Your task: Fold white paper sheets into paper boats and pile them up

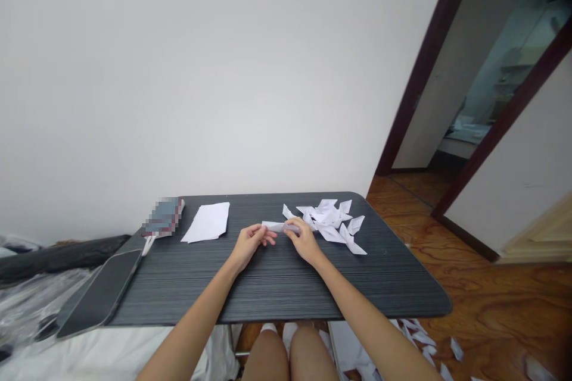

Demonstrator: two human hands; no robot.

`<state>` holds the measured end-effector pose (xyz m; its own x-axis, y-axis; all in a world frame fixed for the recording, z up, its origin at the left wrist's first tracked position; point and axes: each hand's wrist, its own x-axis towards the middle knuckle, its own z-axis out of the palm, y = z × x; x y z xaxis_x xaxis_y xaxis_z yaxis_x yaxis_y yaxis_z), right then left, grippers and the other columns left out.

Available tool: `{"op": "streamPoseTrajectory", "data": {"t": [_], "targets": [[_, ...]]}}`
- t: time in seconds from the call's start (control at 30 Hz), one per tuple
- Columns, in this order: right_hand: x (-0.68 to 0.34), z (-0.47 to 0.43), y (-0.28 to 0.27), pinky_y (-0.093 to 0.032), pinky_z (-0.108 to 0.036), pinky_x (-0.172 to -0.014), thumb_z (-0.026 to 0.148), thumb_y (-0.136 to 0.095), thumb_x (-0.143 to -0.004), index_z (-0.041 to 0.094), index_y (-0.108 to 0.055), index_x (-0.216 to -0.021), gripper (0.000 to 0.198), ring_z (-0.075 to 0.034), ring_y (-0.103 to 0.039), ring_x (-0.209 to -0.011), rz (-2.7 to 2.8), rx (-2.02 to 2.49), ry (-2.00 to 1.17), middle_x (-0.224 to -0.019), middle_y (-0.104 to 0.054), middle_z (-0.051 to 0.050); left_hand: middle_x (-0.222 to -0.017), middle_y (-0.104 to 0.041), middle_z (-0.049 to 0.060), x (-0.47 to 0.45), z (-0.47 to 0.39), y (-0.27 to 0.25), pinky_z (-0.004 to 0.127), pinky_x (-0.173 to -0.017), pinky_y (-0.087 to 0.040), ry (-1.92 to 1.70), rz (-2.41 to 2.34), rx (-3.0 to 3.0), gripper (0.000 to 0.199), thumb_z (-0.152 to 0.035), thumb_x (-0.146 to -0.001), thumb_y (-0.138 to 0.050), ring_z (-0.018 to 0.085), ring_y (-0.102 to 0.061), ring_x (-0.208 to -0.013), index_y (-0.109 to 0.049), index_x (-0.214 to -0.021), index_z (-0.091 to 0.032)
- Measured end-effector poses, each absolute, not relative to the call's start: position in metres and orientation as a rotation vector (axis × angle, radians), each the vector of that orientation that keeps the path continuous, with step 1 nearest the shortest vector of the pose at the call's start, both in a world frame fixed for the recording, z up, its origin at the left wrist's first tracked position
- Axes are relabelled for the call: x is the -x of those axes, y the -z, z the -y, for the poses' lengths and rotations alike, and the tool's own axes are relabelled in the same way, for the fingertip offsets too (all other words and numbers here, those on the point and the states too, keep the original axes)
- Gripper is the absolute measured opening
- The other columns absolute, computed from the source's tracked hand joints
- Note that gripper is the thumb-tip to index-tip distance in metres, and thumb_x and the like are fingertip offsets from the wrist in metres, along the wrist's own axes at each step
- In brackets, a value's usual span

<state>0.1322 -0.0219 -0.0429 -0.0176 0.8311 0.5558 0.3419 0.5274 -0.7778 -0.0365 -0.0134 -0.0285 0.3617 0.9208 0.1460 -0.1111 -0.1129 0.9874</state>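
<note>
A narrow strip of folded white paper (277,226) is held between my two hands above the middle of the dark table. My left hand (251,244) pinches its left end between thumb and forefinger, the other fingers loosely curled. At the right end, my right hand (304,241) grips the strip, its fingers bent over the paper and partly hiding it. Just beyond my right hand lies a pile of folded white paper pieces (330,217) with pointed ends. To the left of my left hand is a stack of flat white paper sheets (207,222).
The dark table (286,297) stands against a white wall. A blurred-out book-like object (164,217) and a dark flat panel (100,294) are at its left. Folded papers (417,333) lie on the wooden floor (482,297) below right. An open doorway is at the right.
</note>
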Motion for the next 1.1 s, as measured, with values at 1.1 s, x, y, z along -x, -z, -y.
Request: {"op": "streamPoseTrajectory", "data": {"t": [1.1], "targets": [[-0.156,0.037,0.022,-0.044,-0.029,-0.074,0.028,-0.060,-0.067,0.012,-0.060,-0.096,0.033,-0.014,-0.060,-0.073,1.359,0.672,-1.575,-0.077,-0.065,-0.006,-0.043,-0.057,0.003,0.044,0.004,0.030,0.020,-0.038,-0.036,-1.049,-0.882,-1.111,0.017,-0.017,-0.060,-0.055,0.011,-0.052,-0.037,-0.058,-0.073,-0.006]]}}
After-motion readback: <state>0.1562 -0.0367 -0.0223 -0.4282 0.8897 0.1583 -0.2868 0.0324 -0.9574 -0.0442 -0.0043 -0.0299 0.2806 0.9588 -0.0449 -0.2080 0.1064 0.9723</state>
